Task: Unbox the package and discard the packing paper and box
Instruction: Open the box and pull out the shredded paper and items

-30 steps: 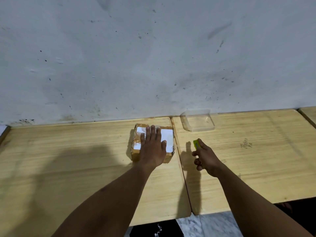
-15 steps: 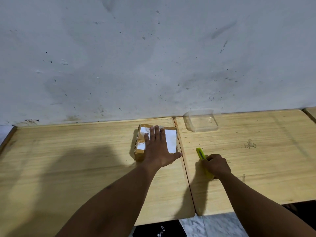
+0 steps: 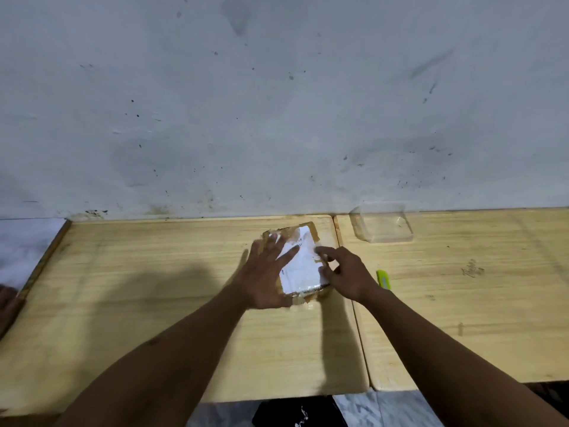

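Pale wooden counter [image 3: 154, 303] by a scuffed wall: small taped brown cardboard package [image 3: 300, 266], still sealed, between both hands. Left hand [image 3: 264, 272] splayed flat on it, right hand [image 3: 346, 272] loosely curled at its edge, holding nothing. Next: probably fetch yellow-green cutter [image 3: 383, 279], slit tape.

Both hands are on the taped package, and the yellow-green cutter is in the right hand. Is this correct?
Not quite. In the head view the yellow-green cutter lies on the table, beside the right hand, not in it. Both hands, left hand included, are on the taped package.

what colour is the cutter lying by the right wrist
Bright yellow-green cutter, seen in the head view.
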Action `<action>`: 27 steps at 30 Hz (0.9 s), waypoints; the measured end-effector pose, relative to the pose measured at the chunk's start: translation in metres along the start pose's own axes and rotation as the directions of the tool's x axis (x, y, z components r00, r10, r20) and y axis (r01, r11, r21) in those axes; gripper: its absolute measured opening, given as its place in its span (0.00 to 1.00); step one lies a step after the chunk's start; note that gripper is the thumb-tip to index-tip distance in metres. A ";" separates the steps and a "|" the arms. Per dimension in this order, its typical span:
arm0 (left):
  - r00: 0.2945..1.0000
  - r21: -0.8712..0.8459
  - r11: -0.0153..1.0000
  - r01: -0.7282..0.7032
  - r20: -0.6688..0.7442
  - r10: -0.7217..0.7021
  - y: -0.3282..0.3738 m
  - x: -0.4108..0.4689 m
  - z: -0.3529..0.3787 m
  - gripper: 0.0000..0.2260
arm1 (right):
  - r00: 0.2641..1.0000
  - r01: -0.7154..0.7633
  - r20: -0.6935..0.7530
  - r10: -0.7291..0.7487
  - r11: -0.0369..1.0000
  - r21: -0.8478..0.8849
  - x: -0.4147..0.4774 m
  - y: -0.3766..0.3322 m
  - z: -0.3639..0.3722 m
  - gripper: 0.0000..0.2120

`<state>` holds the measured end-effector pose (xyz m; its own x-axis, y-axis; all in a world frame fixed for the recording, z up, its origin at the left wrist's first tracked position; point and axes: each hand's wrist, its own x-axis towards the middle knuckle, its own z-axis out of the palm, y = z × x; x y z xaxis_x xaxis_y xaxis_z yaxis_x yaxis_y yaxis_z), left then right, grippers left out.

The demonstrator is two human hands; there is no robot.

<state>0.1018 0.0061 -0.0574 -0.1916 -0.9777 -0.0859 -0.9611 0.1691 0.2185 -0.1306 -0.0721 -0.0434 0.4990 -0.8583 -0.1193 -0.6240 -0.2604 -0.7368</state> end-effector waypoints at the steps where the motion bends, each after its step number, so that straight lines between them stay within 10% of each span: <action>1: 0.997 -0.058 0.995 0.083 0.007 -0.083 -0.009 -0.008 -0.003 0.52 | 1.000 -0.006 -0.027 0.006 1.000 0.006 -0.004 -0.004 0.006 0.21; 6: 0.815 -0.381 0.776 0.503 -0.089 -0.572 -0.030 -0.031 0.000 0.33 | 0.999 0.025 -0.027 -0.029 0.991 -0.134 -0.030 -0.025 0.043 0.23; 11: 0.516 -0.806 0.086 0.585 0.289 -0.806 -0.017 -0.016 -0.009 0.13 | 0.956 0.269 0.155 -0.250 0.957 -0.113 -0.030 -0.055 0.059 0.21; 15: 0.542 -0.881 -0.146 0.450 0.399 -0.739 -0.016 -0.012 -0.010 0.17 | 0.922 0.249 -0.273 -0.275 0.960 -0.126 -0.015 -0.050 0.040 0.23; 19: 0.655 -0.911 -0.190 0.367 0.398 -0.643 -0.017 -0.011 -0.018 0.14 | 0.999 0.037 0.010 -0.035 0.971 -0.235 0.007 -0.031 0.017 0.44; 27: 0.708 -0.901 -0.216 0.375 0.429 -0.561 -0.017 -0.012 -0.020 0.20 | 0.985 0.136 -0.083 -0.148 0.982 -0.130 0.016 -0.015 0.007 0.19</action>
<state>0.1246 0.0120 -0.0404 0.3184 -0.7335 -0.6005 0.3153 -0.5154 0.7968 -0.1091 -0.0793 -0.0393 0.5339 -0.8442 0.0468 -0.6227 -0.4301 -0.6537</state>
